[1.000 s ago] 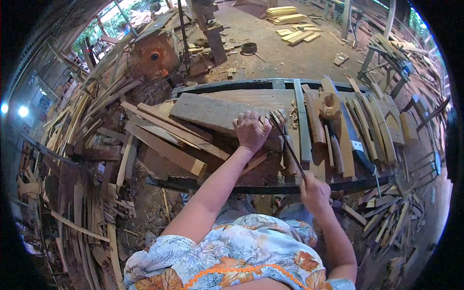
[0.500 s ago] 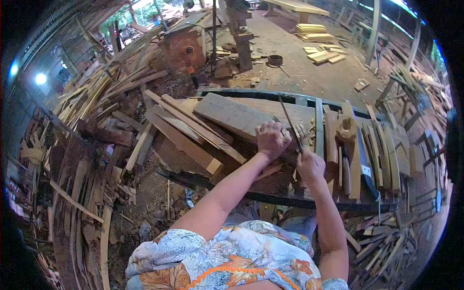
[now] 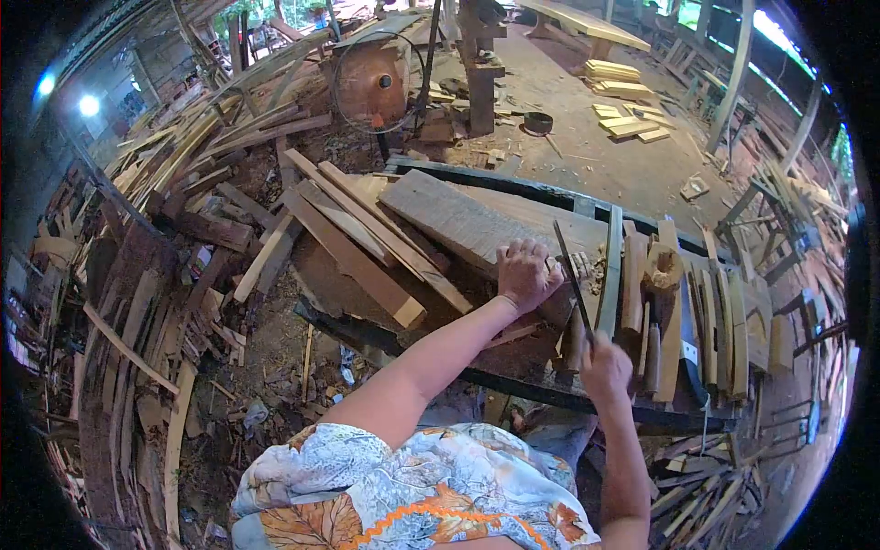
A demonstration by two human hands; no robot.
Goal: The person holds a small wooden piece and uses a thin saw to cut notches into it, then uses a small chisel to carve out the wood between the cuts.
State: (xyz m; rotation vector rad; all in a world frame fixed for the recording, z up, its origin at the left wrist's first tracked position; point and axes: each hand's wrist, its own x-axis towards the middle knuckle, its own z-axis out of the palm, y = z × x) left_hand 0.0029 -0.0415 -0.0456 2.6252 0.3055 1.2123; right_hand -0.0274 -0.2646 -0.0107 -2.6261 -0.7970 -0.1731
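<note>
My right hand [image 3: 606, 368] is wrapped around the near end of a long, thin, dark file [image 3: 575, 282], which points away from me and slants left. Just left of the file, my left hand [image 3: 529, 277] is closed at the right end of a thick grey-brown plank [image 3: 458, 218]. A small pale piece of wood shows by its fingertips, mostly hidden by the fingers. Pale shavings [image 3: 596, 271] lie right of the file. A narrow greenish batten [image 3: 610, 275] crosses the bench beyond them.
On the bench's right side are a wooden mallet [image 3: 664, 266], a knife with a black handle [image 3: 689, 353] and several wooden strips [image 3: 724, 321]. Loose boards [image 3: 353, 252] lie at left. Scrap wood heaps [image 3: 137, 348] cover the ground left. Yellow planks [image 3: 632, 124] are stacked behind.
My right hand has drawn the file back toward me and slightly right. The left hand stays at the plank's end. The whole view has shifted a little.
</note>
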